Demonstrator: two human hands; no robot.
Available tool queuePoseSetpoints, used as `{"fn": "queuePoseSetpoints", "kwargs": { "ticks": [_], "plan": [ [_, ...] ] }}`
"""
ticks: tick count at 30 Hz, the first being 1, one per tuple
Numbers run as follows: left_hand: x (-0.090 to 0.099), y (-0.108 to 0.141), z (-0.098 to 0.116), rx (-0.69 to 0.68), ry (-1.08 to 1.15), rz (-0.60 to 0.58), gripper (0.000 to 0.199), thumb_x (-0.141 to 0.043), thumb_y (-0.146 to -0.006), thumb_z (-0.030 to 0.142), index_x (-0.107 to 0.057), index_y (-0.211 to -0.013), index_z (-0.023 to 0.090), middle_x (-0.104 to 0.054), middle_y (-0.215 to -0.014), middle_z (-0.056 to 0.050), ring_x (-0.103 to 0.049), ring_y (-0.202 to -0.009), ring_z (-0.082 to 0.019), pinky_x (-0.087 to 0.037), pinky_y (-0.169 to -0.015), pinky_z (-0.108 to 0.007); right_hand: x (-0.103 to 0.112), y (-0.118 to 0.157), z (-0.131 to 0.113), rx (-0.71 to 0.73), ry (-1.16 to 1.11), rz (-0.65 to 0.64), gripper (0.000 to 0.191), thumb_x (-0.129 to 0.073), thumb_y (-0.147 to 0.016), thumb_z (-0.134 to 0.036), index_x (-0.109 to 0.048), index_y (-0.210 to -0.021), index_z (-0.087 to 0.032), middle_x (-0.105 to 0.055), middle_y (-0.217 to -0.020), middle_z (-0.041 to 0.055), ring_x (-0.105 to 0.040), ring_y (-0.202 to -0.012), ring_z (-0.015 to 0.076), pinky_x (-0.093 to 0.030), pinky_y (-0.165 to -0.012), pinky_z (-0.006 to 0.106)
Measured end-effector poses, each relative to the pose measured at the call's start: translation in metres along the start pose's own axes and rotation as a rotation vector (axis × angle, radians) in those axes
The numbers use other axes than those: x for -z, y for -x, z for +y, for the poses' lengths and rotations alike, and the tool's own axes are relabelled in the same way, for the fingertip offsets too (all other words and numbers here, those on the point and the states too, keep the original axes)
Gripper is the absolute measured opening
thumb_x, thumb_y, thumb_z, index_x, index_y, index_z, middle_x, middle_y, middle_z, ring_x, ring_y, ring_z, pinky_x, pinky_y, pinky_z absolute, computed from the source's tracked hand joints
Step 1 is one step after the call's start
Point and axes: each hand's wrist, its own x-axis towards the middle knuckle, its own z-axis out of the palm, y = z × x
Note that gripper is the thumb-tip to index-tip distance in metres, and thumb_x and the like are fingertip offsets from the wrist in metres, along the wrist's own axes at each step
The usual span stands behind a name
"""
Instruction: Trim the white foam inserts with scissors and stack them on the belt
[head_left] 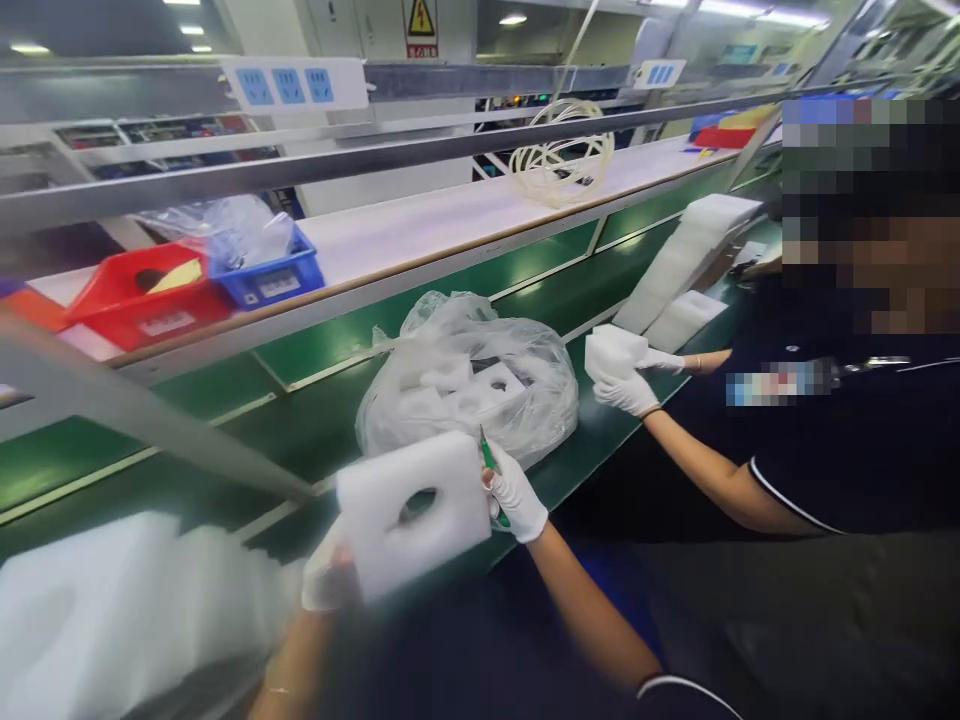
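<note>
A white foam block with an oval hole is held up at a tilt in front of me. My left hand, gloved and blurred, grips it by its left edge. At its right edge, my gloved right hand is closed around a slim green tool with a dark pointed tip; its exact kind is unclear. Just behind the block, a clear plastic bag sits with several cut foam pieces inside. A blurred row of foam blocks stands at the lower left.
On my right, a co-worker's gloved hands hold a foam piece. More foam blocks are stacked beyond. The green work surface lies below a shelf bearing a red bin, a blue bin and coiled tubing.
</note>
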Motion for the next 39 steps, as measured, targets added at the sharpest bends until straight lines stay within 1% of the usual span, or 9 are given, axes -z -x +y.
{"fn": "queuePoseSetpoints", "kwargs": {
  "ticks": [2,5,8,11,14,18,21,28,39],
  "plan": [
    [0.004,0.014,-0.003,0.098,0.251,-0.024,0.081,-0.032,-0.072,0.072,-0.050,-0.131,0.021,-0.065,-0.110,-0.014,-0.059,-0.103,-0.038,-0.050,-0.085,-0.058,-0.013,-0.007,-0.004,-0.001,-0.002,-0.103,0.066,-0.069,-0.066,-0.052,-0.050,-0.117,-0.016,-0.059,-0.113,0.0098,-0.058,-0.098,0.0165,-0.048,-0.085,0.026],
    [0.018,0.024,0.003,0.136,0.551,0.031,0.072,-0.047,-0.076,0.063,-0.041,-0.137,0.026,-0.048,-0.137,-0.009,-0.050,-0.120,-0.033,-0.048,-0.094,-0.048,-0.026,-0.008,-0.004,-0.045,0.065,-0.190,0.066,-0.071,-0.067,-0.044,-0.048,-0.122,-0.016,-0.060,-0.113,0.0088,-0.058,-0.098,0.0181,-0.048,-0.085,0.029],
    [0.029,0.028,0.015,0.177,0.325,0.127,0.068,-0.064,-0.072,0.051,-0.044,-0.132,0.027,-0.047,-0.136,-0.008,-0.052,-0.116,-0.028,-0.050,-0.087,-0.035,-0.032,-0.010,-0.004,-0.015,0.281,-0.257,0.061,-0.068,-0.070,-0.043,-0.052,-0.121,-0.015,-0.060,-0.116,0.0095,-0.057,-0.104,0.0208,-0.045,-0.091,0.032],
    [0.026,0.029,0.023,0.218,0.010,0.263,0.054,-0.069,-0.071,0.044,-0.049,-0.117,0.023,-0.057,-0.116,-0.007,-0.059,-0.095,-0.022,-0.051,-0.072,-0.030,-0.032,-0.011,-0.012,0.074,0.622,-0.030,0.052,-0.049,-0.084,-0.044,-0.051,-0.127,-0.014,-0.063,-0.110,0.0105,-0.059,-0.101,0.0226,-0.043,-0.091,0.036],
    [0.018,0.027,0.025,0.105,-0.276,0.409,0.049,-0.069,-0.071,0.038,-0.047,-0.111,0.022,-0.058,-0.109,-0.006,-0.058,-0.094,-0.021,-0.050,-0.075,-0.032,-0.036,-0.001,-0.024,0.137,0.912,0.153,0.047,-0.032,-0.092,-0.039,-0.050,-0.128,-0.016,-0.068,-0.091,0.0082,-0.062,-0.083,0.0221,-0.045,-0.078,0.035],
    [0.009,0.023,0.021,-0.101,-0.573,0.398,0.043,-0.065,-0.073,0.032,-0.046,-0.110,0.020,-0.057,-0.107,-0.008,-0.057,-0.097,-0.023,-0.047,-0.083,-0.038,-0.061,0.030,-0.024,0.298,1.086,-0.082,0.035,-0.042,-0.090,-0.030,-0.057,-0.120,-0.021,-0.067,-0.099,0.0041,-0.063,-0.084,0.0177,-0.044,-0.072,0.027],
    [0.007,0.022,0.021,-0.238,-0.692,0.419,0.040,-0.063,-0.074,0.029,-0.046,-0.108,0.018,-0.057,-0.106,-0.011,-0.056,-0.098,-0.025,-0.046,-0.085,-0.041,-0.082,0.049,-0.012,0.401,1.224,-0.207,0.038,-0.039,-0.092,-0.026,-0.052,-0.127,-0.025,-0.065,-0.102,0.0023,-0.063,-0.083,0.0148,-0.042,-0.068,0.025],
    [0.006,0.031,0.025,-0.358,-0.800,0.488,0.040,-0.063,-0.076,0.030,-0.046,-0.110,0.016,-0.057,-0.107,-0.012,-0.057,-0.098,-0.026,-0.046,-0.086,-0.041,-0.101,0.058,-0.008,0.338,1.472,-0.278,0.043,-0.031,-0.095,-0.029,-0.041,-0.136,-0.033,-0.060,-0.087,-0.0001,-0.059,-0.071,0.0115,-0.028,-0.053,0.029],
    [0.011,0.034,0.013,-0.484,-0.911,0.556,0.042,-0.064,-0.075,0.023,-0.044,-0.111,0.015,-0.057,-0.103,-0.014,-0.055,-0.096,-0.027,-0.046,-0.082,-0.041,-0.121,0.060,-0.014,0.237,1.625,-0.375,0.042,-0.030,-0.094,-0.029,-0.038,-0.136,-0.031,-0.057,-0.083,0.0035,-0.059,-0.065,0.0134,-0.025,-0.048,0.026]
  ]
}}
